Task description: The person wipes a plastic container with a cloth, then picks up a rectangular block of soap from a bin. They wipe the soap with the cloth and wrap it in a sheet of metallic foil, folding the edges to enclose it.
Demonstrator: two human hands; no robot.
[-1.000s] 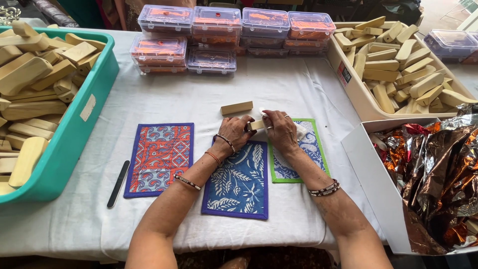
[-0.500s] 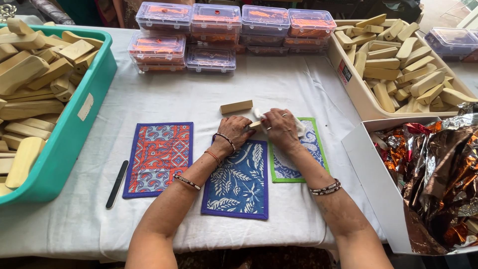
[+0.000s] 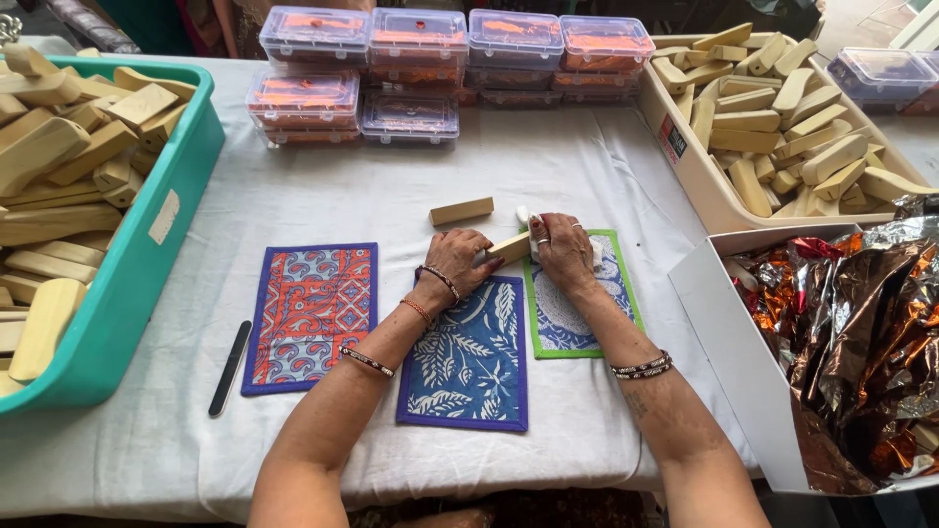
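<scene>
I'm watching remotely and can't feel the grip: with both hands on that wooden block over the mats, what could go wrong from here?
1. The wooden block is pinched between left hand and right hand above the mats; a slip could drop it onto the blue mat.
2. The loose block lies just beyond the hands and might get knocked.
3. The black file lies near the table's front edge; a sweeping forearm could push it off.

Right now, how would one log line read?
left hand: holds wooden block | right hand: on block, over green-edged mat | spare block: apart on cloth
</scene>
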